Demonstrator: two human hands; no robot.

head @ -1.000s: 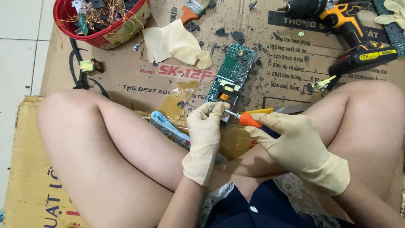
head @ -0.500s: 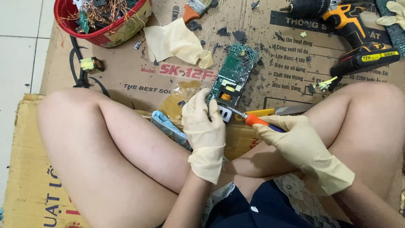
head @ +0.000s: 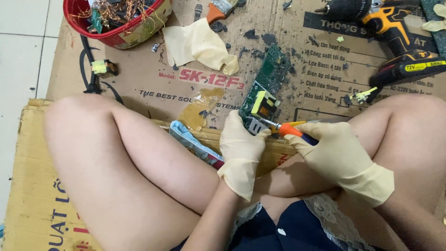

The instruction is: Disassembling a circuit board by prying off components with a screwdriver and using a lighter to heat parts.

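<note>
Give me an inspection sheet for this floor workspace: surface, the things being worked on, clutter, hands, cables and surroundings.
Surface: flattened cardboard sheets on the floor, strewn with dark debris.
Job's things: green circuit board with a yellow transformer, its near end under the left hand; orange-handled screwdriver, tip at the board's near end.
Clutter: red basket of copper wire and scrap; spare latex glove; paintbrush; yellow-and-black cordless drill; small yellow-taped part.
Hands: gloved left hand steadies the board; gloved right hand grips the screwdriver.
Cables: black cable by the basket.
Surroundings: pale floor tiles at left.
</note>
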